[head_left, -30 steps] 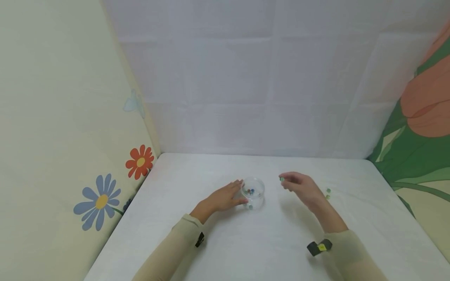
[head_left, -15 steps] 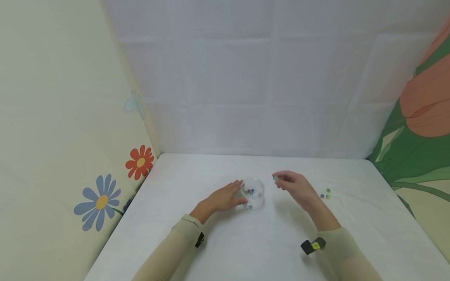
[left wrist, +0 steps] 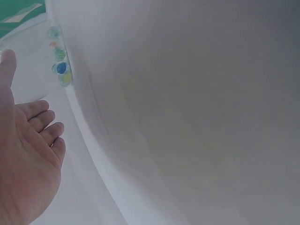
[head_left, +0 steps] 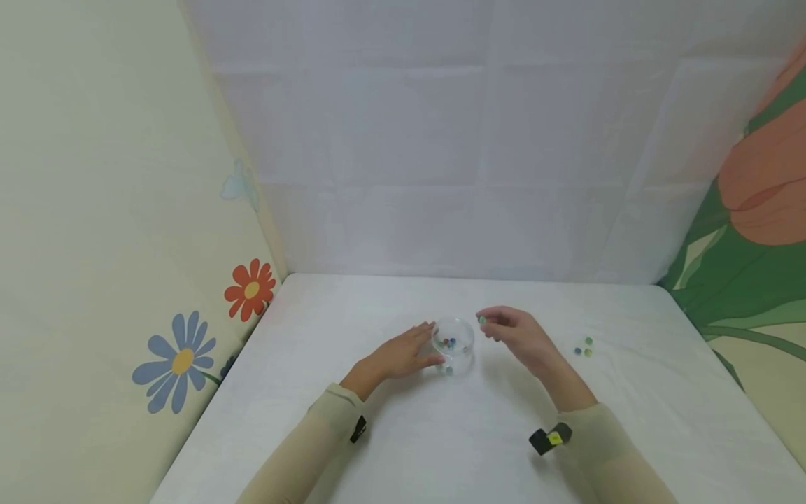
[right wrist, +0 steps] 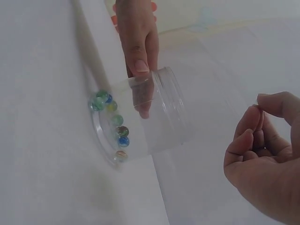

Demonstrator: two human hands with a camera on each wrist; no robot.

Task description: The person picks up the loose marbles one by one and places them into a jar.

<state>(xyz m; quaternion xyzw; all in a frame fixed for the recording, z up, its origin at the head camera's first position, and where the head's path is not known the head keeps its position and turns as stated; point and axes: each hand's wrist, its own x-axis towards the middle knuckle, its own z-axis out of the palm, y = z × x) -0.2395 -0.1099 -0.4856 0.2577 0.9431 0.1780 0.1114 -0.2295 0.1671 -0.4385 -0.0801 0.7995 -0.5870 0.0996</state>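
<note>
A clear round jar (head_left: 462, 358) stands upright on the white table, with several glass marbles (right wrist: 116, 120) lying on its bottom. My left hand (head_left: 401, 355) holds the jar from its left side, thumb on the near side and fingers toward the back. In the right wrist view that left hand (right wrist: 138, 44) shows at the jar's wall near the open mouth. To the right of the jar, my right hand (head_left: 513, 336) pinches a greenish marble (head_left: 482, 320) between thumb and fingertips, a little off the rim. My own fingers mostly hide this marble in the right wrist view.
Three loose marbles, a blue one (head_left: 578, 351), a green one (head_left: 588, 341) and a yellow-green one (head_left: 588, 353), lie on the table (head_left: 661, 392) right of my right forearm. A white cloth (head_left: 390, 231) hangs behind. Flower-printed panels flank both sides.
My right hand has moved left toward the jar with the marble in its pinch. The blue loose marble has come into sight from behind the forearm. My left hand and the jar stay put.
</note>
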